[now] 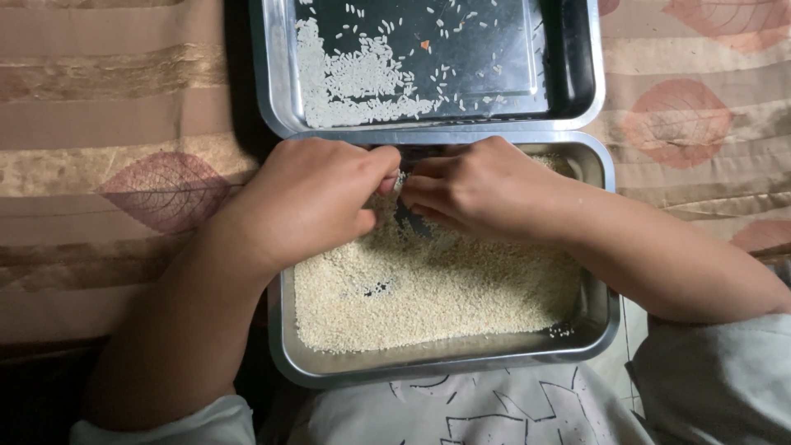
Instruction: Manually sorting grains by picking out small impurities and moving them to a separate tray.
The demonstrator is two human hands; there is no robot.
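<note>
Both hands work over the near steel tray (445, 358), which holds a broad layer of pale rice (445, 288) with a couple of small bare patches showing dark metal. The left hand (309, 202) hangs over the tray's far left part, fingers (381, 165) curled and pressed together, the tips meeting those of the right hand (486, 185) just above the grains. The right hand's fingers are likewise drawn together, pointing left; whether either hand pinches a grain cannot be told. Touching the near tray's far rim lies a second steel tray (276, 82), its dark floor bearing a smaller heap of whiter rice (354, 82) along the left and near sides. Both trays rest on a striped cloth with leaf prints (124, 165).
</note>
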